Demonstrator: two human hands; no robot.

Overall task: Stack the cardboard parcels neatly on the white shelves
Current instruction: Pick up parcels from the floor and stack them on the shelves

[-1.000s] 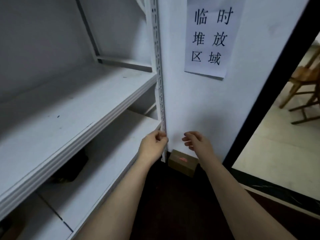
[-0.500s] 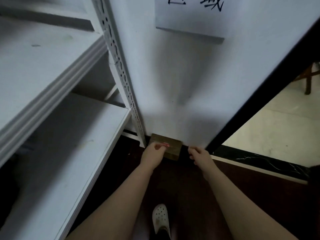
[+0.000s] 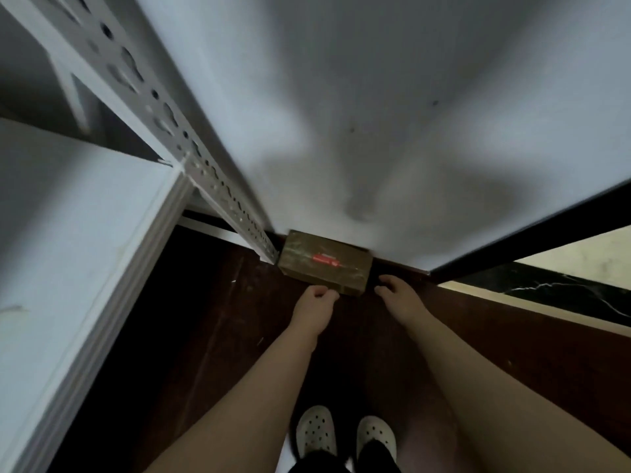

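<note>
parcel (image 3: 324, 262) on floor (image 3: 211, 319) against wall (image 3: 341, 97) | shelf post (image 3: 218, 179) just left of it | shelf board (image 3: 68, 216) farther left | shoes (image 3: 316, 430) on floor nearer the person

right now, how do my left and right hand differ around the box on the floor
The left hand is at the near long edge of the box; the right hand is beside its right near corner, over the dark floor. The left hand's fingers are curled tight and may touch the box; the right hand's fingers look looser and clear of it. Both reach down toward the box, and neither plainly grips it.
</note>
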